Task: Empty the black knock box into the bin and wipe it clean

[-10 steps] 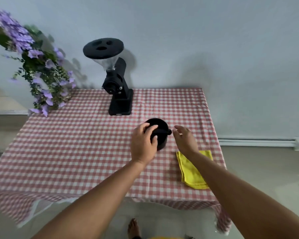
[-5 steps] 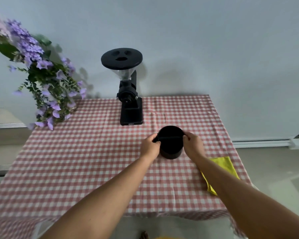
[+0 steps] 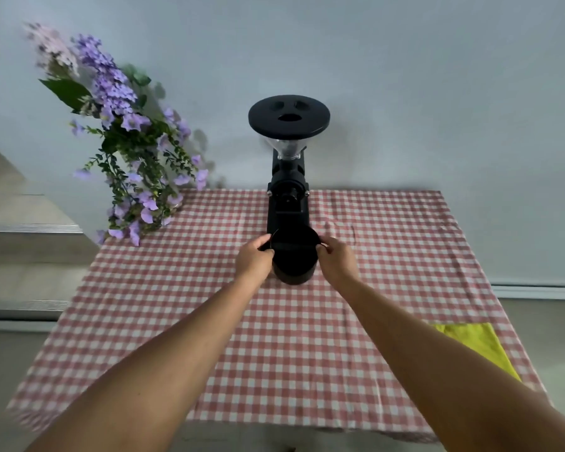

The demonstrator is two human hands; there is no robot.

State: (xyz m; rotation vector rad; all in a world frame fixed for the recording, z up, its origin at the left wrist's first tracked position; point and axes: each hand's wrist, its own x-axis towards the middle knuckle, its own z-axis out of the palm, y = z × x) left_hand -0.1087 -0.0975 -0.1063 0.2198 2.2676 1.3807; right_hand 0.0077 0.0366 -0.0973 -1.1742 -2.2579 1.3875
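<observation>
The black knock box (image 3: 295,259), a round tub with a bar across its open top, stands upright on the checked tablecloth, just in front of the grinder. My left hand (image 3: 253,261) grips its left side, fingers curled at the rim. My right hand (image 3: 336,261) grips its right side by the end of the bar. A yellow cloth (image 3: 477,345) lies flat at the table's right front edge, partly hidden by my right forearm. No bin is in view.
A black coffee grinder (image 3: 287,177) with a wide round lid stands at the back centre against the wall. Purple flowers (image 3: 128,151) hang over the table's back left corner. The table (image 3: 144,305) has a red-and-white checked cloth; floor lies to both sides.
Both hands closed in on the knock box from either side and now hold it. The camera view has shifted, so the box appears centred and the yellow cloth farther right.
</observation>
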